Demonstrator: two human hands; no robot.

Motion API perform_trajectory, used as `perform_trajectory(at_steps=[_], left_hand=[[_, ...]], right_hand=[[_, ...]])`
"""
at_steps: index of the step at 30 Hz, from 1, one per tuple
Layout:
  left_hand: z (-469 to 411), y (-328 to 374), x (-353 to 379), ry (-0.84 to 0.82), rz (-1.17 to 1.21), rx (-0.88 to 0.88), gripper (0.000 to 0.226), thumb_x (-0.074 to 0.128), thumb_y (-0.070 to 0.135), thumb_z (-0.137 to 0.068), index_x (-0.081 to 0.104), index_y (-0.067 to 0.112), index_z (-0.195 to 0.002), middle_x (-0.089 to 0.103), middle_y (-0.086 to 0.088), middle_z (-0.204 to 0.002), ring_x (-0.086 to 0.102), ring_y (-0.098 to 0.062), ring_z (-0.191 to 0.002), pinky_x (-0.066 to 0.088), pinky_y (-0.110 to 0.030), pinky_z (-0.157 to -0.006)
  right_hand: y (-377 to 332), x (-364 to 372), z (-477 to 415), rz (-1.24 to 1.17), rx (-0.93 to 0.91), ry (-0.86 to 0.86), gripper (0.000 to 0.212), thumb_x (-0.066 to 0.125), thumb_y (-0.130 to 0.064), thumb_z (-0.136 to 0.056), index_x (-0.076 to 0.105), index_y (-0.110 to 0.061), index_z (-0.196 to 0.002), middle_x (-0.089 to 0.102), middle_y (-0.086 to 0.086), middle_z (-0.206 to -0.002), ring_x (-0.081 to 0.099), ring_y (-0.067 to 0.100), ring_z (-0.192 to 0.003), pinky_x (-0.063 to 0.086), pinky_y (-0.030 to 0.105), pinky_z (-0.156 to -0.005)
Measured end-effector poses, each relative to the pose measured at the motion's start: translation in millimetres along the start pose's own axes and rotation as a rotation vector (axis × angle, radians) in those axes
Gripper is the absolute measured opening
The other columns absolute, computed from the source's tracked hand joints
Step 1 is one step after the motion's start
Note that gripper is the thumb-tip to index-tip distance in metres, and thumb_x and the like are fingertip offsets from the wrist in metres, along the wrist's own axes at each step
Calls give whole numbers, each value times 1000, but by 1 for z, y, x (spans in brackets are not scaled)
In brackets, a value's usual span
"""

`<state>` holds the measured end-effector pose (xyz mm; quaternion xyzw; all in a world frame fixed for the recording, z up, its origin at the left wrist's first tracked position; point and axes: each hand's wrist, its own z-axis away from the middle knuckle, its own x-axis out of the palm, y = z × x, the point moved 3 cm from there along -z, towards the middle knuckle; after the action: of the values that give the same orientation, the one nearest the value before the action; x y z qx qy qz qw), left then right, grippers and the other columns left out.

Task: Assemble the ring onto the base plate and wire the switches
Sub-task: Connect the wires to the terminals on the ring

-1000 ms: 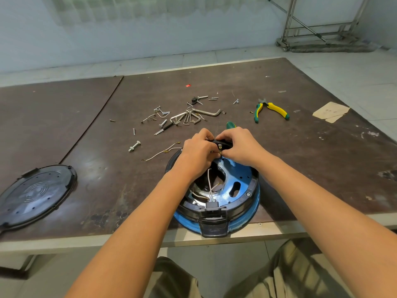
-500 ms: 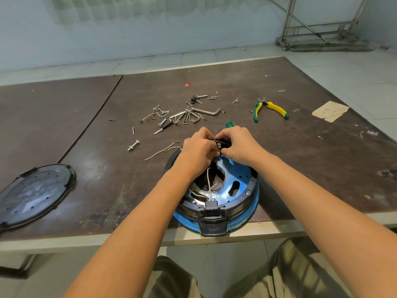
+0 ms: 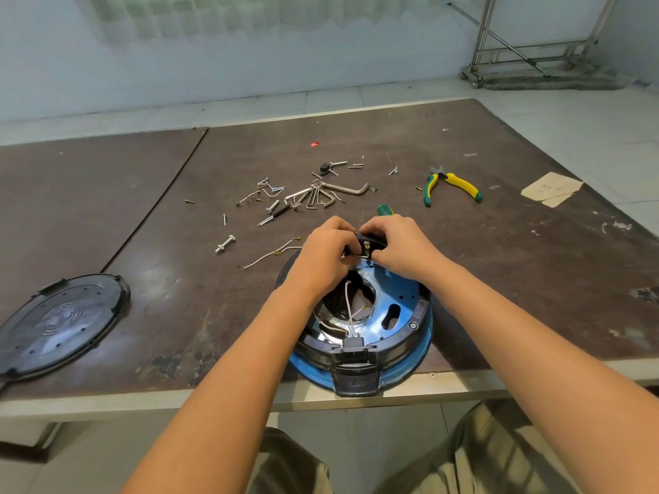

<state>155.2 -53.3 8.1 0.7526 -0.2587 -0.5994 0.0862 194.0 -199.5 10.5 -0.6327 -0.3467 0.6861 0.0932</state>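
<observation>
A round blue base plate (image 3: 401, 304) with a black ring (image 3: 413, 328) around it sits at the table's near edge. White wires (image 3: 347, 308) run from a black connector block (image 3: 354, 342) at its front up toward the far rim. There a small black switch (image 3: 369, 246) is held between both hands. My left hand (image 3: 326, 253) pinches the switch and a wire end from the left. My right hand (image 3: 401, 246) grips the switch from the right. Fingertips hide most of the switch.
A black round cover (image 3: 60, 320) lies at the left. Loose wires (image 3: 271, 254), a bolt (image 3: 224, 244), screws and hex keys (image 3: 321, 196) are scattered behind the base. Yellow-green pliers (image 3: 453, 187) lie at the right, a green screwdriver handle (image 3: 384, 209) behind my right hand, paper scraps (image 3: 551, 188) far right.
Both hands stay at the switch on the far rim; the fingers shift only slightly. The base has not moved.
</observation>
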Motion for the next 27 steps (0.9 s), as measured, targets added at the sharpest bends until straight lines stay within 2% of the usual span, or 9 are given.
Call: perform_trajectory(at_steps=[6, 10, 14, 18, 20, 23, 25, 27], left_hand=[[1, -3, -3, 74, 112, -74, 37, 83, 6, -73, 59, 20, -97, 53, 2, -114, 56, -15, -97, 49, -26, -85], [0, -6, -2, 73, 109, -131, 38, 83, 11, -74, 56, 23, -99, 52, 3, -113, 56, -15, -98, 51, -30, -87], [1, -5, 0, 86, -22, -126, 39, 81, 25, -77, 58, 24, -108, 55, 3, -114, 58, -17, -101, 49, -41, -94], [2, -12, -1, 34, -35, -170, 46, 78, 30, -81, 54, 25, -121, 55, 2, -121, 58, -18, -108, 49, -42, -96], [5, -19, -8, 34, 21, -240, 44, 72, 30, -86, 53, 25, -125, 56, 3, -124, 58, -18, -112, 50, -42, -95], [16, -43, -29, 217, -1, -432, 20, 50, 31, -98, 58, 31, -116, 64, 4, -119, 61, -23, -106, 52, -44, -88], [27, -67, -38, 280, 0, -573, 29, 43, 17, -96, 59, 32, -115, 66, 2, -119, 62, -27, -105, 52, -45, -88], [34, -89, -39, 199, -52, -639, 39, 46, 7, -91, 58, 28, -122, 62, -1, -126, 59, -27, -112, 50, -45, -92]], right_hand=[[3, 0, -1, -28, -1, 12, 56, 75, -7, -83, 61, -22, -134, 66, 0, -130, 60, 17, -121, 50, 41, -105], [3, 0, -3, -21, -8, 20, 51, 74, -8, -82, 64, -24, -130, 68, -1, -124, 62, 16, -116, 52, 41, -102], [4, 1, -3, -21, -2, 10, 50, 71, -8, -83, 64, -26, -129, 68, -2, -123, 62, 15, -113, 52, 40, -102], [-1, 1, 1, 1, -29, 3, 43, 65, -17, -88, 62, -26, -130, 67, -2, -123, 61, 17, -114, 51, 46, -101], [-5, 1, 3, 29, -61, -7, 42, 64, -23, -90, 61, -26, -131, 66, -2, -123, 60, 18, -114, 50, 49, -100], [-8, 2, 5, 102, -83, -33, 42, 68, -36, -89, 58, -30, -130, 65, -8, -120, 59, 17, -111, 49, 52, -97], [-8, 3, 5, 139, -89, -31, 43, 71, -41, -89, 58, -31, -128, 65, -9, -117, 59, 16, -108, 51, 52, -94], [-8, 3, 4, 143, -88, -18, 44, 73, -41, -88, 58, -30, -127, 65, -9, -117, 59, 15, -107, 52, 50, -93]])
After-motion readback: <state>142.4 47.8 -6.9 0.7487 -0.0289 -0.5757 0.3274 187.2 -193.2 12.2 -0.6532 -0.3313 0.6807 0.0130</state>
